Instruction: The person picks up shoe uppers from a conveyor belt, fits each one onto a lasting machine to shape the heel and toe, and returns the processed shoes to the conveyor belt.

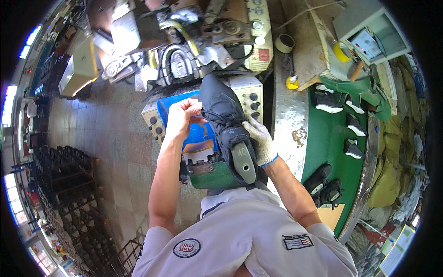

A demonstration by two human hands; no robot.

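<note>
A black lace-up shoe [222,102] sits in front of me, toe pointing away, with a grey-green shoe last [242,161] filling its heel opening. My left hand [183,114] is bare. Its thumb and forefinger are pinched together at the shoe's left side, by the laces [213,116]; what lies between the fingertips is too small to make out. A white knit glove with a blue cuff covers my right hand [260,142]. That hand grips the shoe's right side, thumb on the upper near the tongue, the other fingers partly hidden.
Just beyond the shoe stands a machine with metal clamps [179,62] and a control panel with black knobs [254,104]. Under my hands is a blue cover [171,108]. To the right, several black shoes [318,179] lie on a green conveyor belt [295,166]. Dark racks [69,184] stand left.
</note>
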